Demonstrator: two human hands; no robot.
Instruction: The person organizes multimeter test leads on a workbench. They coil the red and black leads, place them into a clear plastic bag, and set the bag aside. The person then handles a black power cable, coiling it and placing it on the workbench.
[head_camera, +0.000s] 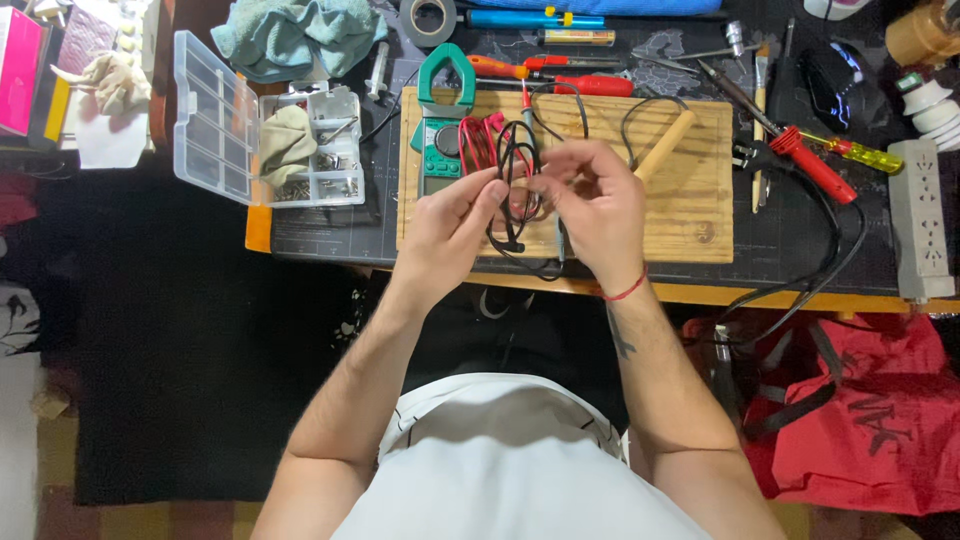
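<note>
Both my hands are raised over a wooden board (690, 200) on the desk. My left hand (455, 225) pinches a coiled bundle of black and red test leads (505, 160) from the left. From the right, my right hand (595, 205) closes on the same bundle, and a probe tip hangs below its fingers. The loops of wire stand between my two hands. A green clamp meter (443, 120) lies on the board just left of the leads. A wooden handle (665, 145) rests on the board to the right.
An open clear parts box (255, 130) sits at the left, a teal cloth (295, 35) behind it. Screwdrivers (560, 75), tape roll (432, 18) and a soldering iron (810, 160) lie at the back and right. A white power strip (920, 215) and a red bag (860, 410) are at right.
</note>
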